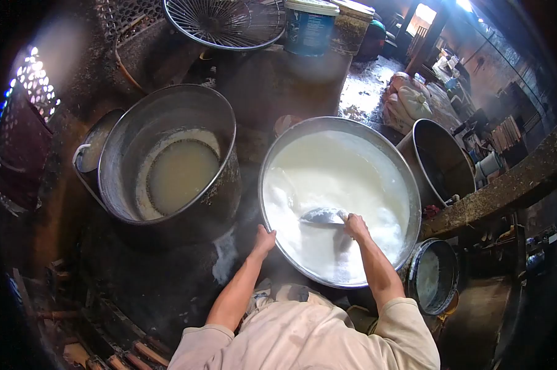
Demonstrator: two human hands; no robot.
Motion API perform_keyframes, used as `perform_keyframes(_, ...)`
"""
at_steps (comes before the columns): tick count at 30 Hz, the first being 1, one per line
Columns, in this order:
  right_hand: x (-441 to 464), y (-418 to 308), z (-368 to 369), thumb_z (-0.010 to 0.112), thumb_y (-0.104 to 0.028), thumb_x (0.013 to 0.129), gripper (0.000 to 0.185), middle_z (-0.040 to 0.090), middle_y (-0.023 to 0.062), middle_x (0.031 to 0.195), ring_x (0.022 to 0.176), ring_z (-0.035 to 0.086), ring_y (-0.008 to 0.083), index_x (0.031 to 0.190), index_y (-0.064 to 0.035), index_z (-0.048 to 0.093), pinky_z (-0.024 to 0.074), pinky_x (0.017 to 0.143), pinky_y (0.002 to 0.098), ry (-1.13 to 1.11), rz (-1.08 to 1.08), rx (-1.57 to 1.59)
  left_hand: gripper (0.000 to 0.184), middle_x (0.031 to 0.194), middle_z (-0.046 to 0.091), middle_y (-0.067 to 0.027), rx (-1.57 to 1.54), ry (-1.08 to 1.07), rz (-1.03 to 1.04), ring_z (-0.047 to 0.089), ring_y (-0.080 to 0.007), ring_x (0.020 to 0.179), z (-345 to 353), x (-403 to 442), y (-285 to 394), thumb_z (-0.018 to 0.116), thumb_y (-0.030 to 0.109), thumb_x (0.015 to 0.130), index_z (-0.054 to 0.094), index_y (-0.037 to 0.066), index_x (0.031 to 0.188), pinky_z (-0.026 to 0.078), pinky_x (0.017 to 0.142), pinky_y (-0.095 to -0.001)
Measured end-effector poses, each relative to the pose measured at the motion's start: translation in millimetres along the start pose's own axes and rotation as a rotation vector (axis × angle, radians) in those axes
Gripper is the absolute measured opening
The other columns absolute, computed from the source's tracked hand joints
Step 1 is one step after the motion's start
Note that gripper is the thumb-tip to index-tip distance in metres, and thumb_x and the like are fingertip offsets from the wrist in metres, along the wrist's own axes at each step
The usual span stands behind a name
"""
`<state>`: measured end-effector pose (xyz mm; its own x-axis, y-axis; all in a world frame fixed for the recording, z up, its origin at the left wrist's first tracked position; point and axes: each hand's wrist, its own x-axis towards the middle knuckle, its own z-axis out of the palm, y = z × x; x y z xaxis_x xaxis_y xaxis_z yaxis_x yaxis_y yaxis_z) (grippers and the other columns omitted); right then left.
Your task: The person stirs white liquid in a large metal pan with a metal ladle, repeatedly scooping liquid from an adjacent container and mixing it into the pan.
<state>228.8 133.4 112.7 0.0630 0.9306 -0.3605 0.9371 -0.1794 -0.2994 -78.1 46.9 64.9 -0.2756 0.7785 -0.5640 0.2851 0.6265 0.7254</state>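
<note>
Left hand (pixel 265 238) pinches vat rim (pixel 340 123) | right hand (pixel 356 227) clasps scoop (pixel 323 216) | seemingly skimming milky liquid (pixel 327 166) | next: likely a level lift

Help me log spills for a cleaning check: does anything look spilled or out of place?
Yes: a whitish patch on the dark surface near the left hand, outside the wide basin and the deep pot. It looks like a spill, though its source is unclear.

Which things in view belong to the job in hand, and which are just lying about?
In use:
wide metal vat, rim held by the left hand
white liquid inside it
scoop in the right hand

Apparently just lying about:
round wire rack
blue bucket
sacks
deep pot at left, untouched but possibly related
</note>
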Motion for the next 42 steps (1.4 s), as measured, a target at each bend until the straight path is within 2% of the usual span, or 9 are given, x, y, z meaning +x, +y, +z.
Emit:
perform_keyframes(3, -22, 27, 2, 0.058, -0.017, 0.074, 0.025, 0.063, 0.0202, 0.093, 0.09, 0.06, 0.0365, 0.095, -0.0031, 0.061, 0.0495, 0.075, 0.0457, -0.101, 0.103, 0.021, 0.06, 0.126, 0.042, -0.0303, -0.064, 0.019, 0.002, 0.044, -0.0384, 0.118, 3, -1, -3, 0.057, 0.02, 0.084, 0.029, -0.009, 0.127, 0.035, 0.098, -0.0399)
perform_keyframes(7, -47, 72, 8, 0.059, -0.017, 0.073, 0.025, 0.063, 0.021, 0.085, 0.077, 0.064, 0.0346, 0.092, -0.0005, 0.06, 0.0519, 0.067, 0.0442, -0.137, 0.129, 0.04, 0.059, 0.124, 0.043, -0.0313, -0.082, 0.074, 0.043, 0.043, -0.0385, 0.118, 7, -3, -3, 0.056, 0.019, 0.083, 0.03, -0.011, 0.126, 0.035, 0.097, -0.0386)
perform_keyframes(9, -65, 90, -1, 0.058, -0.015, 0.072, 0.024, 0.063, 0.0212, 0.081, 0.068, 0.064, 0.0333, 0.09, 0.0012, 0.06, 0.0528, 0.062, 0.0427, -0.146, 0.11, 0.072, 0.049, 0.114, 0.053, -0.0219, -0.047, 0.122, 0.0, 0.056, -0.031, 0.1, 13, 9, -14, 0.056, 0.02, 0.084, 0.036, -0.003, 0.123, 0.049, 0.072, -0.0397)
perform_keyframes(23, -131, 220, -150, 0.061, -0.002, 0.059, 0.045, 0.064, 0.0176, 0.079, 0.068, 0.063, 0.0263, 0.103, -0.0038, 0.059, 0.0486, 0.057, 0.0361, 0.037, -0.259, -0.008, 0.047, 0.12, 0.047, -0.0299, 0.045, 0.319, 0.007, 0.046, -0.04, 0.114, 25, -18, 11, 0.051, 0.017, 0.085, 0.035, -0.006, 0.122, 0.037, 0.095, -0.0416)
perform_keyframes(25, -137, 206, -192, 0.057, 0.002, 0.057, 0.05, 0.064, 0.0192, 0.083, 0.072, 0.064, 0.0227, 0.107, -0.0035, 0.058, 0.0484, 0.062, 0.0332, -0.039, -0.16, 0.084, 0.05, 0.123, 0.044, -0.0318, 0.09, 0.293, -0.032, 0.044, -0.0417, 0.116, 25, -22, 18, 0.048, 0.017, 0.086, 0.03, -0.008, 0.126, 0.035, 0.097, -0.0415)
perform_keyframes(28, -124, 207, -210, 0.059, -0.005, 0.059, 0.049, 0.061, 0.0235, 0.092, 0.091, 0.06, 0.0375, 0.109, -0.0048, 0.057, 0.0474, 0.076, 0.0394, 0.18, -0.179, 0.148, 0.05, 0.122, 0.045, -0.0321, 0.118, 0.302, -0.079, 0.044, -0.0427, 0.115, 28, -17, 16, 0.047, 0.018, 0.086, 0.029, -0.005, 0.127, 0.035, 0.097, -0.0432)
perform_keyframes(35, -28, 200, -138, 0.055, -0.007, 0.066, 0.038, 0.063, 0.0229, 0.085, 0.085, 0.059, 0.0412, 0.104, -0.0036, 0.057, 0.0473, 0.079, 0.0416, 0.532, 0.125, 0.156, 0.05, 0.119, 0.047, -0.0316, 0.127, 0.338, -0.031, 0.045, -0.0428, 0.114, 28, -9, 5, 0.048, 0.017, 0.086, 0.03, -0.004, 0.127, 0.036, 0.096, -0.0434)
perform_keyframes(40, 13, 212, -72, 0.055, -0.01, 0.069, 0.023, 0.06, 0.016, 0.063, 0.049, 0.06, 0.0253, 0.089, 0.0002, 0.057, 0.0478, 0.04, 0.0379, 0.281, 0.109, 0.323, 0.052, 0.123, 0.044, -0.0317, 0.045, 0.279, -0.03, 0.043, -0.042, 0.117, 23, -13, 8, 0.049, 0.018, 0.085, 0.03, -0.005, 0.128, 0.034, 0.098, -0.0424)
perform_keyframes(42, 4, 197, -58, 0.056, -0.009, 0.068, 0.021, 0.059, 0.015, 0.063, 0.049, 0.06, 0.0244, 0.087, 0.0001, 0.057, 0.0478, 0.04, 0.0372, 0.231, 0.11, 0.365, 0.053, 0.126, 0.04, -0.0321, 0.018, 0.3, 0.005, 0.041, -0.0412, 0.118, 26, -4, -1, 0.05, 0.017, 0.085, 0.029, -0.006, 0.128, 0.033, 0.099, -0.0414)
